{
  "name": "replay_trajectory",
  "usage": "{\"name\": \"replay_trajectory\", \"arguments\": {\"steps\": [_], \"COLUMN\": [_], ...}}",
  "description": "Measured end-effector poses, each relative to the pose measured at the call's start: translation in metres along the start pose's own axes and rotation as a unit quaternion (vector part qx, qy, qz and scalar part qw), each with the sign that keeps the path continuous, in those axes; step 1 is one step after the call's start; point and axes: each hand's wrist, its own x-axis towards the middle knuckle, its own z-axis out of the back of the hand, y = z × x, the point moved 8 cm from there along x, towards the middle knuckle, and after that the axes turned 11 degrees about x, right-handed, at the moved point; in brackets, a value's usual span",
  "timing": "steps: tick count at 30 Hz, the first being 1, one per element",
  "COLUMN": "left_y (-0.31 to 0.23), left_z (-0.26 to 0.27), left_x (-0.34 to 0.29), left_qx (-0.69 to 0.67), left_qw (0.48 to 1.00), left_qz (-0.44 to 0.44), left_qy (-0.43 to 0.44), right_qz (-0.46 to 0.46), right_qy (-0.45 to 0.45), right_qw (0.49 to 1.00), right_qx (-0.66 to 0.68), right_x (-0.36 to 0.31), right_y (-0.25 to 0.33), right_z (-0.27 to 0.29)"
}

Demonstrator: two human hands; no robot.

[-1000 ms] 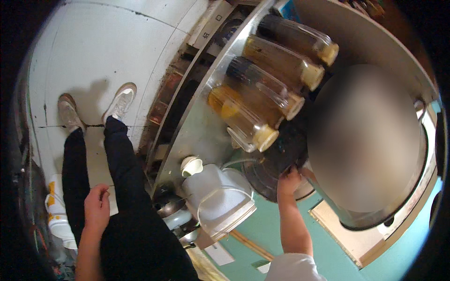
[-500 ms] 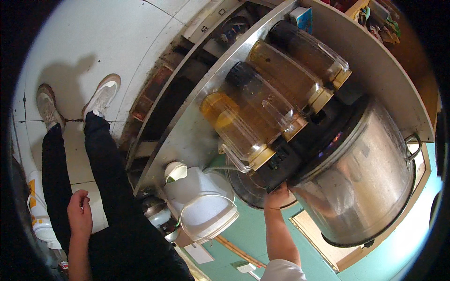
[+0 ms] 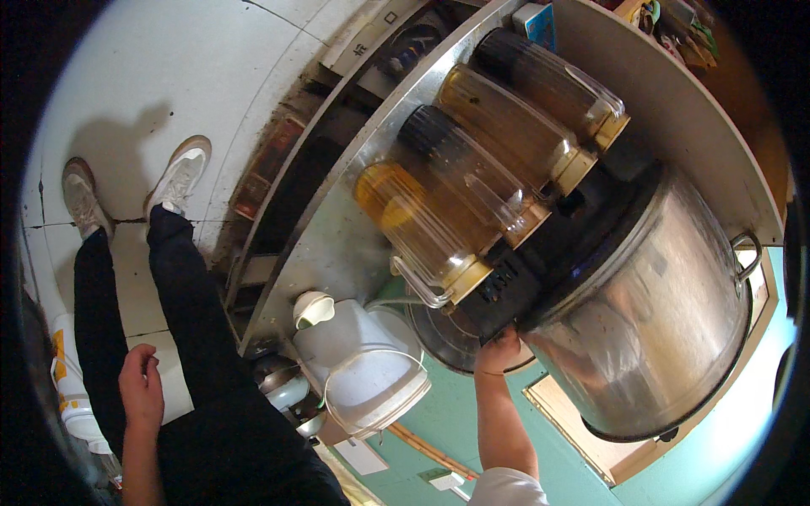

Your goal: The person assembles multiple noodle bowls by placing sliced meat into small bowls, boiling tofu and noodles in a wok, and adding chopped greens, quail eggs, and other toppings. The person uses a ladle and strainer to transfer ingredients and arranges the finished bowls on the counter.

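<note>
My right hand (image 3: 499,351) reaches forward to the corner of a black appliance (image 3: 510,291) beside a large steel pot (image 3: 666,312). Its fingers are bent in at that dark corner, and whatever they hold is partly hidden. The pot has a loop handle and a dark rim at its base. Beside the black appliance stand several clear jugs (image 3: 426,232) with yellowish lids, some holding amber or dark liquid. My left hand (image 3: 141,386) hangs low near my leg, its fingers loosely curled with nothing in them.
A white bucket (image 3: 354,337) with a wire handle stands near the counter edge, a small white cup (image 3: 314,310) next to it. Metal bowls (image 3: 283,379) sit close to my leg. A raised metal counter edge (image 3: 363,126) curves around the jugs. White tiled floor (image 3: 152,76) lies at left.
The view has shifted slightly. A reddish-purple glow on the dark surface beside the pot has faded to a faint blue. Both hands stay almost where they were.
</note>
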Motion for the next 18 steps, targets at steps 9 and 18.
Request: {"name": "replay_trajectory", "arguments": {"steps": [9,18], "left_y": [0.006,0.012], "left_z": [0.004,-0.002], "left_x": [0.000,0.004], "left_qx": [-0.030,-0.004], "left_qw": [0.999,1.000], "left_qz": [0.004,-0.014], "left_qy": [-0.013,-0.013], "right_qz": [-0.029,-0.045], "right_qy": [0.047,0.049], "right_qw": [0.998,0.998], "right_qx": [0.000,0.021], "right_x": [-0.004,-0.005], "right_y": [0.001,0.017], "right_z": [-0.004,0.000]}}
